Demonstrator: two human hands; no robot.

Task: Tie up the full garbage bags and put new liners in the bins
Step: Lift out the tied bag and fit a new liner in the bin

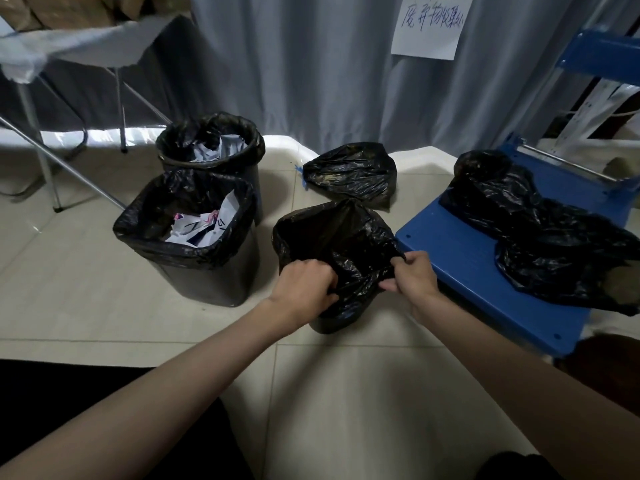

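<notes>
Head view: your left hand (pixel 304 287) grips near-left edge of thin black plastic liner (pixel 332 237), fingers curled into film; your right hand (pixel 412 277) pinches near-right edge. Liner drapes over small dark bin (pixel 334 322) on pale tiled floor (pixel 104 306), beside blue plastic platform (pixel 467 271). Looks like fitting new liner. Spread mouth wide, fold evenly over rim, press slack down. Two paper-filled lined bins (pixel 194 244) at left not yet tied.

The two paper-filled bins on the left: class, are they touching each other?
Cannot tell. In the head view the near bin overlaps the far bin, hiding any contact or gap.
</notes>
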